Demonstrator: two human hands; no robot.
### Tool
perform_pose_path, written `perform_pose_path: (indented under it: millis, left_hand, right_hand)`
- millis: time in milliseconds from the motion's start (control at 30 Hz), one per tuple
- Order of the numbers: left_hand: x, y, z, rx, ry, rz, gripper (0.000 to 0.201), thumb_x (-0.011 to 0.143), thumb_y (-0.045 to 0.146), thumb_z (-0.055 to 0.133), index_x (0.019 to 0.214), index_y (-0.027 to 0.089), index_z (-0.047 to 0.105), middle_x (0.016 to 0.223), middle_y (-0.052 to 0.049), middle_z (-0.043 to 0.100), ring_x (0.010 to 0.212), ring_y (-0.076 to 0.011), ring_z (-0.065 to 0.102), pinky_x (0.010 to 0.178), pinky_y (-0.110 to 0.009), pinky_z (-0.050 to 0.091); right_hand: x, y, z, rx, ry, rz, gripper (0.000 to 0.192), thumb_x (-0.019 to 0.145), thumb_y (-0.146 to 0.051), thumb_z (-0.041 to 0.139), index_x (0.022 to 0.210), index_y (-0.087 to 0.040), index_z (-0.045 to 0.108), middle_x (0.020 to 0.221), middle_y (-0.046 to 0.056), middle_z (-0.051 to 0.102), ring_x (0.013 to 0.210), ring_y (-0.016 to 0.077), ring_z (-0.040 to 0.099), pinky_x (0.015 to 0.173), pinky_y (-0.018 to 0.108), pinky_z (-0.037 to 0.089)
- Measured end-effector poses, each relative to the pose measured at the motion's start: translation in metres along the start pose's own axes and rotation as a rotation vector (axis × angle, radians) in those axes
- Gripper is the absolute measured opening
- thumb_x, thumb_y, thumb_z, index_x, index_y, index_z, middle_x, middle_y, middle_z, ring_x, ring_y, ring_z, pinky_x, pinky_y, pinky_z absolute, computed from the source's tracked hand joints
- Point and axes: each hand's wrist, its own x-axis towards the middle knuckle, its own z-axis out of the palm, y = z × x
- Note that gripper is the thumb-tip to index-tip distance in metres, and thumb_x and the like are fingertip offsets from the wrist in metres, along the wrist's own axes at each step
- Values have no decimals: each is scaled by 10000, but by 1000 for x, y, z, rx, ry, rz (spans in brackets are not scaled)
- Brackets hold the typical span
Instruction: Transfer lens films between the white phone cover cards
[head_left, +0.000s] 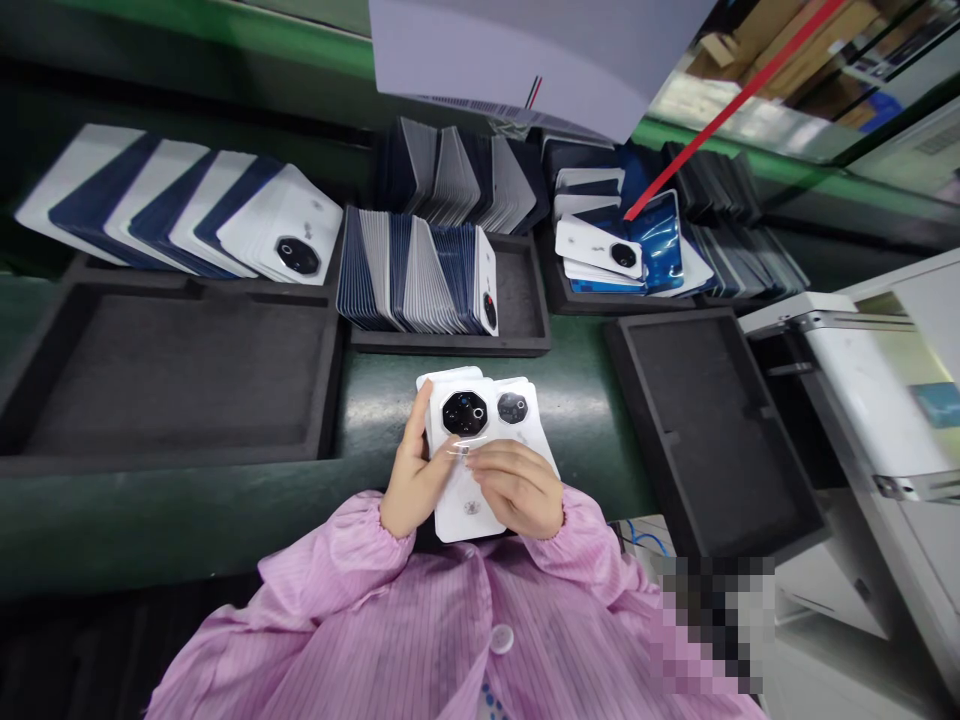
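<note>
A white phone back cover [451, 512] with a black octagonal camera window is in my left hand [411, 482], its fingers wrapped along the cover's left edge and the thumb lying on its face. Just below the camera window, my right hand [519, 488] has its fingertips pinched together at a shiny, see-through bit of film [463, 447]. How far the film extends is hard to see. Under and to the right of the held cover lies a second white cover [534, 428] with its own camera window. Another white edge [450, 376] shows behind them.
Black foam trays stand left [172, 455], centre [525, 345] and right [739, 430]. Rows of white and dark blue covers [416, 275] stand in the centre. Fanned covers [255, 225] lean at the left. A red strip [720, 118] slants down over blue-filmed covers [664, 250].
</note>
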Motion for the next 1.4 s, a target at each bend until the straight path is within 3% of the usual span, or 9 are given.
perform_pose_path:
  millis: [100,233,500,667,867,1000,1133,1300,1400]
  left_hand:
    - [0,1,1,-24,2,-27,684,865,296,593,1471,276,277,1545,-47,306,1408,-227,308,1146,-340,303]
    - [-1,-1,3,-139,-8,-105,702,857,296,604,1472,305,265,1542,-33,314,1370,-219,379,1122,-341,343]
    - [-3,0,3,-242,-39,-203,744,845,320,622,1479,330,234,1538,-18,324,1343,-234,416,1088,-352,383]
    - [-2,-4,1,-285,-69,-220,745,853,310,600,1484,342,207,1550,5,294,1386,-237,347,1123,-364,331]
    - [-2,-5,0,-262,-60,-214,759,854,284,594,1490,340,184,1527,0,345,1377,-229,366,1150,-381,284]
    - [-1,-2,1,-259,-49,-236,723,872,299,566,1491,327,194,1531,-9,336,1365,-223,388,1113,-371,356]
    - [0,0,1,-208,-10,-193,655,882,330,557,1472,313,273,1554,7,280,1416,-210,292,1153,-342,291]
    - [0,0,1,-201,14,-174,636,890,335,547,1468,308,282,1538,-14,321,1397,-216,334,1165,-373,272]
    - [-1,-1,2,-169,6,-149,628,890,329,548,1463,302,294,1534,-17,330,1401,-207,326,1159,-357,283]
  right_hand:
    - [0,0,0,-100,35,36,415,823,-24,559,1170,-250,549,1035,74,663,978,207,646,789,377,597]
    - [-1,5,0,-275,106,351,650,795,-214,680,1372,-247,381,1347,148,465,1275,319,450,1006,552,460]
    - [1,18,-1,142,19,721,541,821,-318,665,1318,-253,461,1349,118,453,1235,264,478,972,445,491]
    - [-2,16,0,227,219,748,311,819,-282,666,1125,-256,611,1270,86,530,1188,241,526,970,412,473]
    - [-10,29,-31,263,715,874,336,811,-320,665,1123,-225,587,991,58,693,794,171,665,689,304,542]
    - [-31,47,-58,133,506,962,455,789,-361,681,1191,-191,553,893,67,688,707,176,648,600,296,524]
    - [-57,58,-56,-218,227,953,461,805,-395,654,1198,-176,550,756,24,642,594,158,576,569,313,507]
    - [-60,60,-46,-639,76,738,389,791,-414,661,1090,-169,612,993,118,601,903,270,577,789,485,508]
    - [-37,49,-48,-567,98,641,306,825,-342,634,1086,-184,612,1082,125,581,1023,282,555,799,461,508]
